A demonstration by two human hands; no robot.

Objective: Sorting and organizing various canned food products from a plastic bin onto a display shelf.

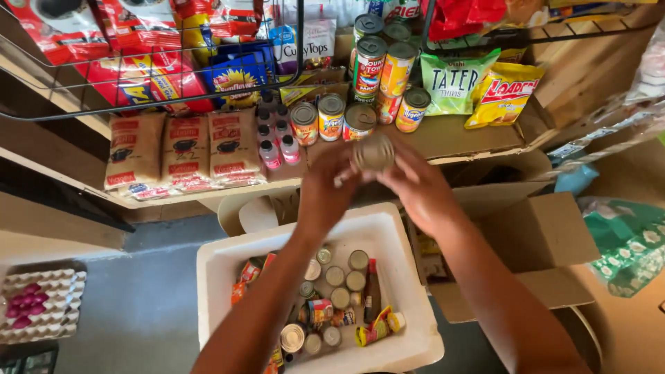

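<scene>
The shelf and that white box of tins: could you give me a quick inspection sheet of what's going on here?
Surface: brown wooden shelf, stocked along its length.
Job's things: round silver metal tin held up between both hands; white foam box below, full of small tins and bottles.
Clutter: stacked tins, brown paper bags, green and yellow snack packets, small pink-capped bottles.
Grippers: left hand and right hand, fingers closed around the tin.
Cables: nothing seen.
Surroundings: open cardboard box, egg tray with pink eggs, grey floor.
</scene>
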